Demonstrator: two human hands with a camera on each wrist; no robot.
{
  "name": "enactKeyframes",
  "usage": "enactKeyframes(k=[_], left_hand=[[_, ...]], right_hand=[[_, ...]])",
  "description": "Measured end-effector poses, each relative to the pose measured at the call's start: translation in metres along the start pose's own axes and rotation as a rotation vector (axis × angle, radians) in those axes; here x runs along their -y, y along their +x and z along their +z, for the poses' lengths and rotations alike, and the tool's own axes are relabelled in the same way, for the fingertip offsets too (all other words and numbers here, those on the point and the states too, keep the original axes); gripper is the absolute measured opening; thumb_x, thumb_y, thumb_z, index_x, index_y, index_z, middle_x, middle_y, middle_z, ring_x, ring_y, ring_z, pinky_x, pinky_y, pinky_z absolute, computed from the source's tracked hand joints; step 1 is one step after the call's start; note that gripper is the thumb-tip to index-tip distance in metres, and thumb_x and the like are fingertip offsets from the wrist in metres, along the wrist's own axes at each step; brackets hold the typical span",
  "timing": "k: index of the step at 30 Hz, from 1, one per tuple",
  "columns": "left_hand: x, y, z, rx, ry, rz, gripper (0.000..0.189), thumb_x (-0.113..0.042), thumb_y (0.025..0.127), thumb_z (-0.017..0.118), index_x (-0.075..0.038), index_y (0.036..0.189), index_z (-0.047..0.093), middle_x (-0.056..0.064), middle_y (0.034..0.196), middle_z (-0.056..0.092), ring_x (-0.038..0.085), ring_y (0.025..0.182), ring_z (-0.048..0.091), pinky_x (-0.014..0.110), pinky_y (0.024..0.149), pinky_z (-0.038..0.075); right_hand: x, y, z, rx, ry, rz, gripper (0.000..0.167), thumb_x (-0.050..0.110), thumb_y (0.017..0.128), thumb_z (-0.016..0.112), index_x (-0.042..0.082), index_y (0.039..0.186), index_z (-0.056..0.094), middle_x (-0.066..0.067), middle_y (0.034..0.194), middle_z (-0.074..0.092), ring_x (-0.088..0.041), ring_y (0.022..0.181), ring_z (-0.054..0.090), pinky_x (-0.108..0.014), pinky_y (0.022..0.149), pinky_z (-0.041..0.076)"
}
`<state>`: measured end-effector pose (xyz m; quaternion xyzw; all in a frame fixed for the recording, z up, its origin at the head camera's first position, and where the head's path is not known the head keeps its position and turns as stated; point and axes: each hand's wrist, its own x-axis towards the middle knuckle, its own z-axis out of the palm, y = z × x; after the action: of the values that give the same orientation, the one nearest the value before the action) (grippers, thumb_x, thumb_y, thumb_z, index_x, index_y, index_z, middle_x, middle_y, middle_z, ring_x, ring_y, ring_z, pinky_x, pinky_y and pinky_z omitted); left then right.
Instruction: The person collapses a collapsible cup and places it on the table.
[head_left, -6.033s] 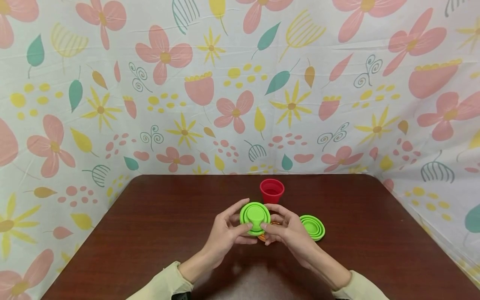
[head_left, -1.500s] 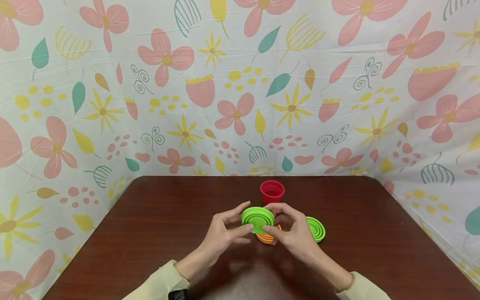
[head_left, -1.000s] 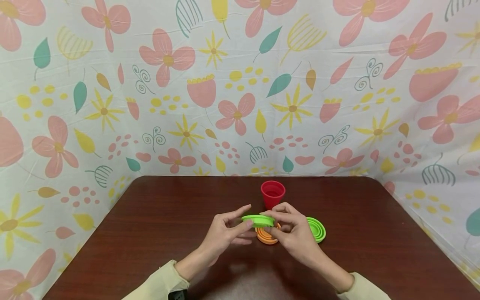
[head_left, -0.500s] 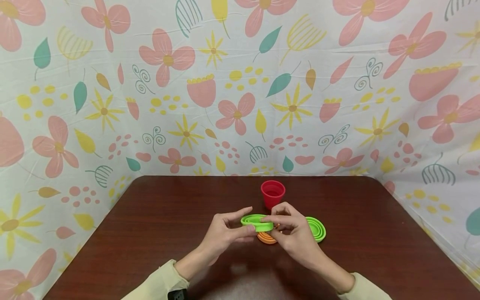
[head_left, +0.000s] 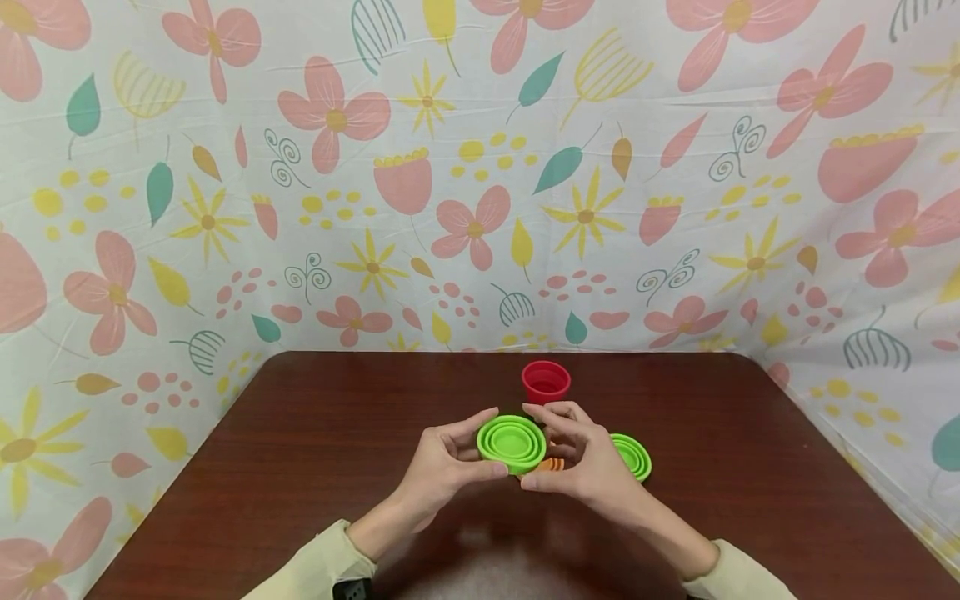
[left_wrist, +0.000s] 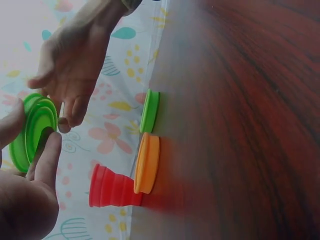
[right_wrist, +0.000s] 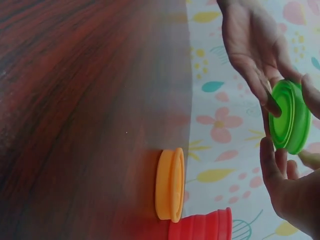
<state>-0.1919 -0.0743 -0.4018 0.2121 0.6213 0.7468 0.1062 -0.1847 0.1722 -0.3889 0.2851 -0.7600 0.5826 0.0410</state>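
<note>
A green collapsible cup (head_left: 512, 444), folded flat with its rings showing, is tilted toward the head camera above the table. My left hand (head_left: 442, 462) pinches its left side, thumb at the lower rim and fingers at the upper edge. My right hand (head_left: 592, 462) is at the cup's right edge, thumb and index finger spread apart, fingertips close by the rim. In the left wrist view the cup (left_wrist: 34, 131) lies between my left fingers (left_wrist: 48, 160). An orange collapsed cup (head_left: 553, 464) is partly hidden behind my right fingers.
A red collapsible cup (head_left: 546, 379) stands extended behind the hands on the dark wooden table (head_left: 360, 408). A second green collapsed cup (head_left: 632, 457) lies to the right, partly covered by my right hand. A floral cloth (head_left: 480, 167) hangs behind the table.
Six seconds ago both hands pinched the green cup with its base facing the camera. It has since been turned, and now its rings face the camera; my right fingers have spread off its edge.
</note>
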Motion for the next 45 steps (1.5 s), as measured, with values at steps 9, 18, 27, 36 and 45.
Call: enactKeyframes(k=[9,18,27,36,45], left_hand=[[-0.001,-0.001,-0.003,0.012,0.000,0.017,0.078,0.001,0.085,0.086,-0.006,0.155,0.051,0.018,0.141,0.065,0.029,0.118,0.070,0.036,0.094,0.060],[-0.002,-0.002,-0.005,0.008,0.008,0.018,0.084,0.005,0.084,0.085,-0.005,0.158,0.047,0.017,0.145,0.062,0.028,0.118,0.070,0.037,0.095,0.060],[0.000,-0.002,-0.012,-0.025,0.021,0.024,0.084,0.007,0.084,0.084,-0.005,0.158,0.046,0.015,0.149,0.059,0.028,0.121,0.069,0.035,0.095,0.059],[0.001,0.000,-0.026,-0.069,0.053,0.050,0.084,0.008,0.084,0.083,-0.001,0.158,0.045,0.016,0.152,0.056,0.031,0.123,0.067,0.033,0.094,0.059],[0.000,0.003,-0.048,-0.107,0.061,0.013,0.090,0.005,0.086,0.082,-0.006,0.163,0.037,0.013,0.159,0.048,0.031,0.134,0.059,0.032,0.098,0.057]], right_hand=[[-0.001,0.008,-0.001,0.069,0.111,0.068,0.078,0.010,0.083,0.090,0.004,0.152,0.055,-0.017,0.140,0.054,-0.036,0.117,0.065,-0.033,0.098,0.058],[-0.001,0.017,0.002,0.079,0.046,0.083,0.076,0.013,0.082,0.092,0.002,0.149,0.058,-0.017,0.146,0.059,-0.033,0.120,0.066,-0.030,0.100,0.056],[-0.003,0.030,0.006,0.122,-0.017,0.085,0.082,0.016,0.080,0.094,-0.001,0.150,0.055,-0.017,0.147,0.060,-0.027,0.121,0.067,-0.032,0.100,0.056],[-0.005,0.047,0.017,0.131,-0.011,0.144,0.083,0.012,0.079,0.095,-0.003,0.149,0.055,-0.019,0.144,0.061,-0.027,0.113,0.071,-0.041,0.094,0.060],[-0.012,0.071,0.037,0.142,0.106,0.199,0.077,0.008,0.084,0.090,-0.003,0.151,0.053,-0.017,0.135,0.068,-0.030,0.115,0.071,-0.036,0.092,0.061]])
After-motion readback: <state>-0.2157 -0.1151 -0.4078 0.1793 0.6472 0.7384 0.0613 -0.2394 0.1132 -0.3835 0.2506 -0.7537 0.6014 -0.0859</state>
